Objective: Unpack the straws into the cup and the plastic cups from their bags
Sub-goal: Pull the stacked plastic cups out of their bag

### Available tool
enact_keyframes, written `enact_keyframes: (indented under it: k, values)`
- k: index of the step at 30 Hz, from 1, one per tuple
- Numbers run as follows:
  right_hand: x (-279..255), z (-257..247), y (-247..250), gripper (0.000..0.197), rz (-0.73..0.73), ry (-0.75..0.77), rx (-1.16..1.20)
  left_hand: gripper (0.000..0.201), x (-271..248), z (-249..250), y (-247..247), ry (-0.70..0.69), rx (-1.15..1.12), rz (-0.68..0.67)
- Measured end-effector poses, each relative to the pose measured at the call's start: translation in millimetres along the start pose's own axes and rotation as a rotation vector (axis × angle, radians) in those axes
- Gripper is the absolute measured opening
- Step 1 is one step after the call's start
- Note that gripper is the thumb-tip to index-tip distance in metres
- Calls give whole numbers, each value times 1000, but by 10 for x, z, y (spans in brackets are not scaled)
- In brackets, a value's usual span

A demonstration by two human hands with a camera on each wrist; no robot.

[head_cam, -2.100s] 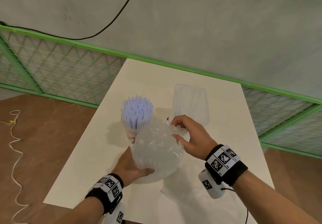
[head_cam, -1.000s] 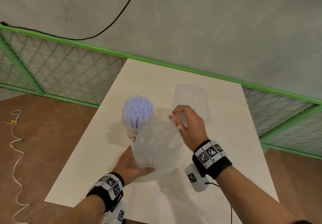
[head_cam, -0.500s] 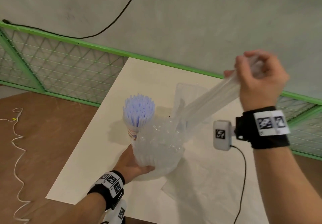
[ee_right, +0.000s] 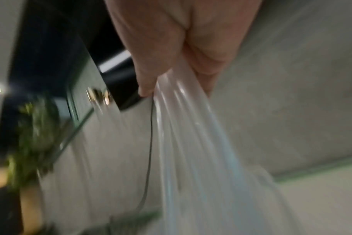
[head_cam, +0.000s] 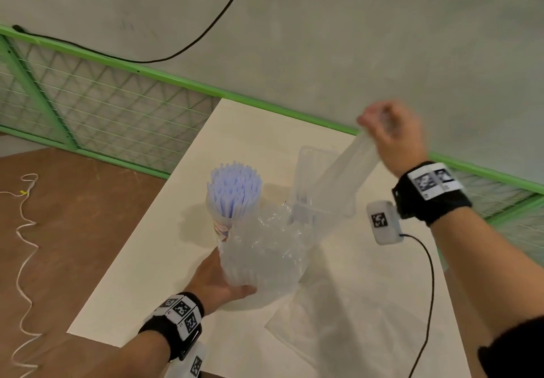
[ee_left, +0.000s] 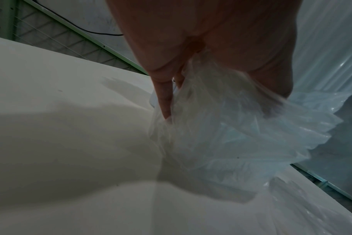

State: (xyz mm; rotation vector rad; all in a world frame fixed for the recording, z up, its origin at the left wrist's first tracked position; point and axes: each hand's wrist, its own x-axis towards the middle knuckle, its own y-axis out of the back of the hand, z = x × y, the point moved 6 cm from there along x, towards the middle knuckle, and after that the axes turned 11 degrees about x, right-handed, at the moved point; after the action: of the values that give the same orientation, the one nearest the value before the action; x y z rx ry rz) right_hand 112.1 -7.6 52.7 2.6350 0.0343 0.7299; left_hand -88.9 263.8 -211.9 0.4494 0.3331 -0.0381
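On the white table [head_cam: 153,263] my left hand [head_cam: 219,285] grips the lower side of a crumpled clear bag holding stacked plastic cups [head_cam: 262,255]. In the left wrist view the left hand's fingers [ee_left: 165,101] curl into the bag's film [ee_left: 231,135]. My right hand [head_cam: 393,137] is raised up and to the right, pinching the bag's top. That top stretches taut as a long strip of film [head_cam: 343,179] down to the bundle. In the right wrist view the film [ee_right: 191,143] hangs from the right hand's curled fingers [ee_right: 151,76]. A paper cup full of pale blue straws [head_cam: 234,196] stands just behind the bundle.
A clear upright plastic package [head_cam: 309,171] stands behind the bag, partly covered by the stretched film. A flat clear bag [head_cam: 323,330] lies on the table near me. A green mesh fence [head_cam: 112,112] runs along the table's far side. The right wrist cable [head_cam: 429,283] hangs over the table.
My right hand went from the top of the bag up and to the right, drawing the bag's neck out into a long taut strip. The left hand and the bundle stayed in place.
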Motion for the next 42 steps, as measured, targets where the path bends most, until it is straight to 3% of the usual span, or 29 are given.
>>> enact_keyframes:
  k: [2, 4, 8, 14, 17, 21, 25, 30, 35, 40, 42]
  values:
    - [-140, 388, -247, 26, -298, -152, -274, 86, -6, -3, -10, 2, -3, -16]
    - [-239, 649, -395, 58, -521, -243, -395, 94, -1, -40, -13, 15, -20, -13]
    - [-154, 830, -588, 106, -675, -273, -453, 88, -16, -52, -22, 42, -28, 0]
    - [-152, 867, -988, 128, -873, -213, -625, 89, -18, -94, -39, 70, -113, -29]
    - [-193, 886, -1110, 130, -950, -189, -666, 100, -15, -98, -51, 57, -125, -45]
    - [-242, 883, -1152, 130, -1014, -158, -703, 85, -21, -34, -30, 42, -101, -18]
    - [-274, 884, -1142, 128, -1034, -119, -729, 85, -18, 0, -31, 34, -84, -18]
    - [-316, 858, -1137, 112, -959, -69, -742, 86, -16, -9, -35, 39, -72, 4]
    - [-258, 829, -1083, 69, -748, -115, -589, 89, -20, -18, -37, 31, -82, 6]
    - [-234, 808, -1122, 74, -795, -160, -539, 85, -29, -17, -39, 56, -137, 14]
    - [-226, 852, -1144, 64, -775, -138, -574, 86, -38, -1, -44, 56, -158, 13]
